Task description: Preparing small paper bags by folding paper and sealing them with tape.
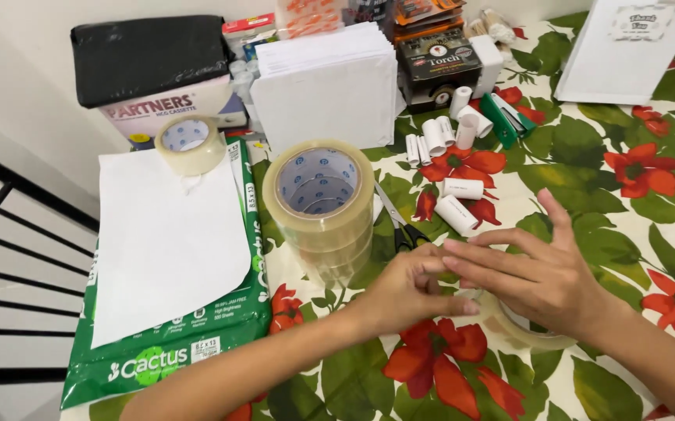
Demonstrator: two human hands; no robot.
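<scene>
Green paper ream, loose white sheet and a single clear tape roll on top. Stack of clear tape rolls, glossy, cylindrical. Scissors behind. Left hand, fingers pinched on a small white paper tube, mostly hidden. Right hand, fingers extended over it, resting on a tape roll lying flat on the floral tabletop. Tube probably light, crushable; best held lightly at its ends. White paper tubes beyond.
</scene>
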